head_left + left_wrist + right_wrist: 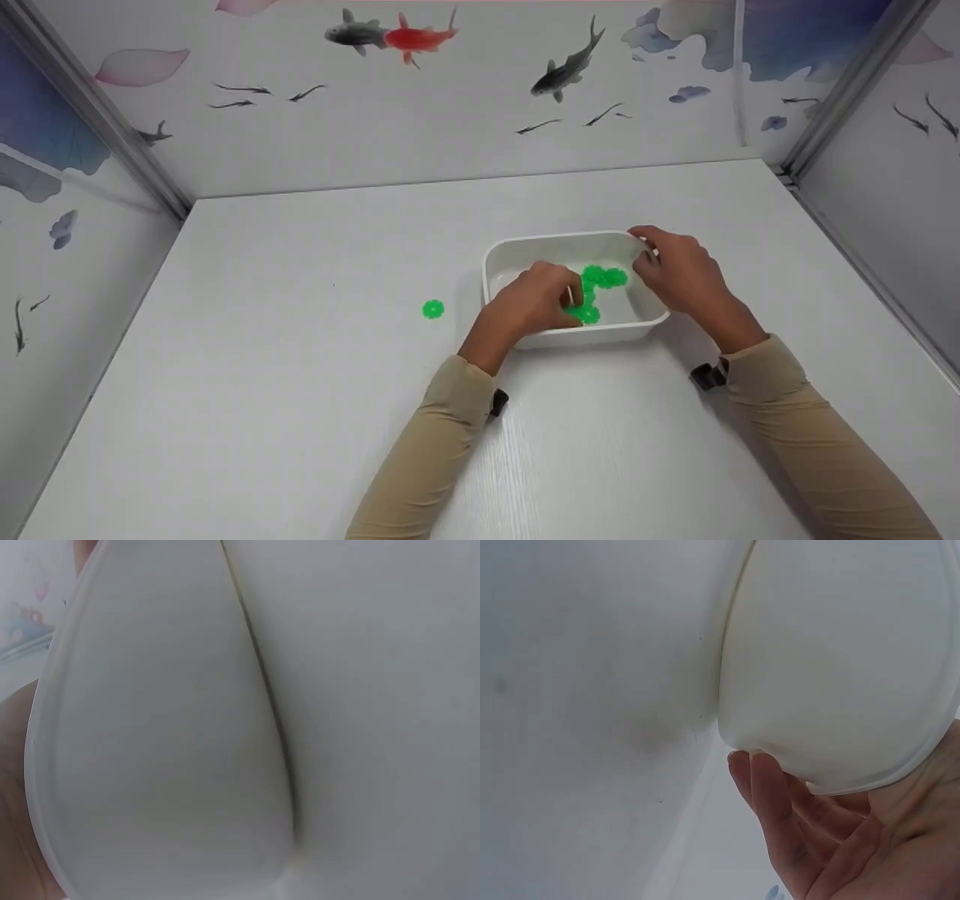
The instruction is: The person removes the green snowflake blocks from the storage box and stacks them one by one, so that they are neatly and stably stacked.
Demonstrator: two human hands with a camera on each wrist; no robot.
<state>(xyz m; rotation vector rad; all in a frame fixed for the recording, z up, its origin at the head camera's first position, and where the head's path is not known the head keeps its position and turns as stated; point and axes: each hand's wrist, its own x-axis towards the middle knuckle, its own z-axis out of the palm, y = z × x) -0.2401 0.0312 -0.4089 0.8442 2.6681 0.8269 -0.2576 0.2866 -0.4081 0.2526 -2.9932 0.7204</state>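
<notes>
A white rectangular tray [555, 238] stands on the table. Several green flower-shaped plastic pieces [615, 277] lie inside it, some overlapping. My left hand [531, 297] reaches over the tray's near left side, its curled fingers and thumb closing around a green flower-shaped piece [590, 314] near the front wall; the fingers partly hide it. At the right end, my right hand [684, 274] grips the tray's wall, and the right wrist view shows curled fingers [769, 791] under its outer side. In the left wrist view, the tray's outer wall [165, 720] hides the fingertips.
One green flower-shaped piece [433, 309] lies on the white table [285, 375], left of the tray. White panels [465, 127] printed with fish enclose the table at the back and both sides, joined by metal corner posts [112, 120].
</notes>
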